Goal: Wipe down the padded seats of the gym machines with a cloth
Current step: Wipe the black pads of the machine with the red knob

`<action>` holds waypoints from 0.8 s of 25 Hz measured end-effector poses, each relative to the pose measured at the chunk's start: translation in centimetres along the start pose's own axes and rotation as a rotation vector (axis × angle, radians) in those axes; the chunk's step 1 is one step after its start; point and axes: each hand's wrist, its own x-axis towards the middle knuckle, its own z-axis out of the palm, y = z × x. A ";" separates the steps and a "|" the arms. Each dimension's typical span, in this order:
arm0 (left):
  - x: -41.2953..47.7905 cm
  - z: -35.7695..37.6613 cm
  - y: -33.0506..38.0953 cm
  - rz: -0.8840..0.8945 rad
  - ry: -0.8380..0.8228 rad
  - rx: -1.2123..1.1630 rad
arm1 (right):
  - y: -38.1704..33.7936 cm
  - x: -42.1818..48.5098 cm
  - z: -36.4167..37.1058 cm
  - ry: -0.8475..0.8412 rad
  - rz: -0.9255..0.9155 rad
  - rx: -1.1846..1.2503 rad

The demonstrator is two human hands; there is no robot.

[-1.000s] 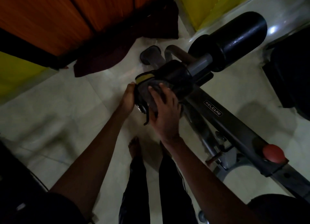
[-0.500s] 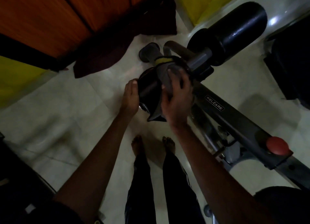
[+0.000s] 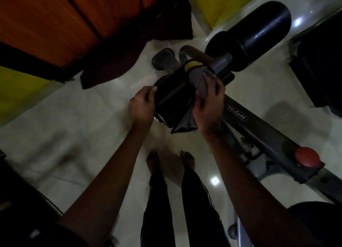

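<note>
The right fingers [image 3: 212, 85] lie close together, curled over a grey cloth [image 3: 200, 77] and pressing it onto a black pad [image 3: 172, 96] at centre frame. The thumb pinches the cloth's near side. The right hand [image 3: 207, 108] covers the pad's right part, and a loose end of cloth hangs below it. The left fingers [image 3: 149, 91] curl round the pad's left end, and the left hand [image 3: 141, 106] grips it there.

The cloth's yellow edge shows at the pad's top. A larger roller [image 3: 259, 30] sits upper right. A grey bar [image 3: 259, 134] marked WELCARE runs to the lower right, with a red knob [image 3: 305, 158] on it. Two bare feet [image 3: 153, 161] stand on the pale floor [image 3: 74, 126] below. A dark rag [image 3: 114, 69] lies by the wooden door [image 3: 55, 24], upper left.
</note>
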 end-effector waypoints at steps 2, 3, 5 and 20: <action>-2.2 1.2 -0.1 0.037 -0.044 -0.041 | -0.1 -0.5 0.7 0.051 0.019 0.050; -2.7 1.8 -0.6 0.071 -0.067 -0.054 | -0.3 -1.0 1.1 0.077 0.040 0.060; -2.2 1.9 -1.1 0.141 -0.057 -0.062 | -0.6 -2.9 1.7 0.070 0.064 0.028; -1.8 1.9 0.8 0.158 -0.018 -0.068 | 1.0 -2.7 1.6 0.068 0.028 0.096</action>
